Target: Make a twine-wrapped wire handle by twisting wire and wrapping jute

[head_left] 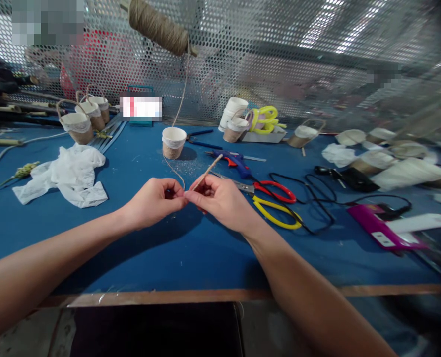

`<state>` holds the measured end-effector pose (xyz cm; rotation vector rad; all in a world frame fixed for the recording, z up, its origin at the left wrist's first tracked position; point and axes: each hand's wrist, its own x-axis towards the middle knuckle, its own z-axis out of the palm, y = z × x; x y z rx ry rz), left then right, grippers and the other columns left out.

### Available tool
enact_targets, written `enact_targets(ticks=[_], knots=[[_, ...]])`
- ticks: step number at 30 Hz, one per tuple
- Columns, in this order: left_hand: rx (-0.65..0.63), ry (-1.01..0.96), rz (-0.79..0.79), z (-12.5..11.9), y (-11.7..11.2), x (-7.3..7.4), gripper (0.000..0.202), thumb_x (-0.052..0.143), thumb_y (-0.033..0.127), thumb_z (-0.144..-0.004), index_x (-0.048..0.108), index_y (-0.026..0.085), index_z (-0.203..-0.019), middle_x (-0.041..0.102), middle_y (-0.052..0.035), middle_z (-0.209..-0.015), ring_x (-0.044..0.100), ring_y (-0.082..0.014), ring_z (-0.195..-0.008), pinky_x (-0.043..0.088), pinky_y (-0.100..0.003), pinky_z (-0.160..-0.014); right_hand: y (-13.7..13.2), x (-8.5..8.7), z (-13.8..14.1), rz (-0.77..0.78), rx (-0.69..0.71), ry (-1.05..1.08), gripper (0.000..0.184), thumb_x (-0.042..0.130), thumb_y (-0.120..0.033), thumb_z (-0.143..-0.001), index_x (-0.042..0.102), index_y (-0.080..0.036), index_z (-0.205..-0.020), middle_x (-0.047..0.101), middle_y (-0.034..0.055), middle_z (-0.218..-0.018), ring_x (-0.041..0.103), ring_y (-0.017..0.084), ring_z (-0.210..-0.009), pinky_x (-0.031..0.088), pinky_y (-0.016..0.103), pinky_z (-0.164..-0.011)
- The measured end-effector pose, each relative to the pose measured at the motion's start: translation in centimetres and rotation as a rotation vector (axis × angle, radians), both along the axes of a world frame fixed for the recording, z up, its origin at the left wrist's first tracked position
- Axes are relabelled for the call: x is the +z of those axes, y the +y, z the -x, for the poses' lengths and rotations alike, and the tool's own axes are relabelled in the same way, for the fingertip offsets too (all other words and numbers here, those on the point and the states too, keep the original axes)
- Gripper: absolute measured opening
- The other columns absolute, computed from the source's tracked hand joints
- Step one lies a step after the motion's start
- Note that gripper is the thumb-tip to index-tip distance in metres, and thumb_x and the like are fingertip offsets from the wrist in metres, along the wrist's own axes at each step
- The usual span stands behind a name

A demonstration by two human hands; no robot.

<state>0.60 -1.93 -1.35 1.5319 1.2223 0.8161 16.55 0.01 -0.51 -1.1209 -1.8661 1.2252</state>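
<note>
My left hand [155, 201] pinches a thin strand of twine [176, 172] between thumb and fingers. My right hand [222, 201] is closed on a short, thin stick-like piece wrapped in twine [212, 167], which points up and away from me. The fingertips of both hands meet above the table. From a large spool of twine [157, 27] hung at the mesh, the strand drops behind a small paper cup [173, 141] banded with lace and burlap, then comes round to my hands. The exact join between strand and stick is hidden by my fingers.
Scissors [280, 198] with red and yellow handles and a blue glue gun [238, 163] lie right of my hands. White cloth [69, 173] and handled cups [78, 126] are at left. A purple power strip [382, 230] and black cord [317, 191] occupy the right.
</note>
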Motion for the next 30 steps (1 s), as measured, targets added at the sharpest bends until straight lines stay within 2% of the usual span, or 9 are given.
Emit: enact_targets(ticks=[6,11,18,24,30], knots=[[-0.002,0.017,-0.007,-0.05,0.06,-0.22,0.018,0.056,0.028,-0.068,0.047,0.014,-0.061,0.042,0.0065,-0.05,0.032,-0.0039,-0.045,0.023,-0.017,-0.041,-0.33,-0.37,0.24,0.018,0.018,-0.04,0.012,0.053,-0.025,-0.079,0.052,-0.013,-0.075,0.05,-0.0031,-0.054,0.049,0.006,-0.045,0.042,0.018,-0.04],[0.007,0.002,0.015,-0.15,-0.08,0.11,0.016,0.058,0.025,-0.066,0.048,0.014,-0.061,0.044,0.0063,-0.05,0.035,-0.0041,-0.045,0.025,-0.017,-0.041,-0.01,-0.12,-0.03,0.021,0.01,0.005,0.016,0.049,-0.028,-0.081,0.052,-0.013,-0.076,0.053,-0.0013,-0.059,0.05,0.006,-0.047,0.043,0.018,-0.041],[-0.008,-0.019,0.053,-0.17,-0.18,0.18,0.016,0.057,0.025,-0.067,0.048,0.014,-0.059,0.045,0.0063,-0.05,0.035,-0.004,-0.044,0.025,-0.017,-0.042,0.42,-0.29,-0.29,0.01,0.004,0.021,0.018,0.055,-0.031,-0.078,0.051,-0.014,-0.075,0.052,-0.0027,-0.057,0.05,0.006,-0.045,0.042,0.018,-0.041],[-0.012,-0.041,0.079,-0.14,-0.22,0.02,0.018,0.058,0.027,-0.067,0.048,0.014,-0.059,0.044,0.0064,-0.049,0.033,-0.0037,-0.043,0.024,-0.017,-0.04,0.17,-0.43,0.02,-0.031,-0.005,-0.017,0.02,0.052,-0.033,-0.08,0.049,-0.015,-0.07,0.05,-0.0036,-0.054,0.048,0.006,-0.044,0.04,0.017,-0.04],[-0.013,-0.019,0.082,-0.09,-0.21,0.13,0.02,0.058,0.029,-0.069,0.048,0.014,-0.059,0.043,0.0067,-0.047,0.032,-0.0036,-0.041,0.023,-0.017,-0.039,-0.15,-0.14,0.25,-0.121,-0.085,-0.063,0.025,0.053,-0.034,-0.08,0.046,-0.016,-0.064,0.045,-0.0057,-0.048,0.044,0.005,-0.04,0.036,0.017,-0.039]])
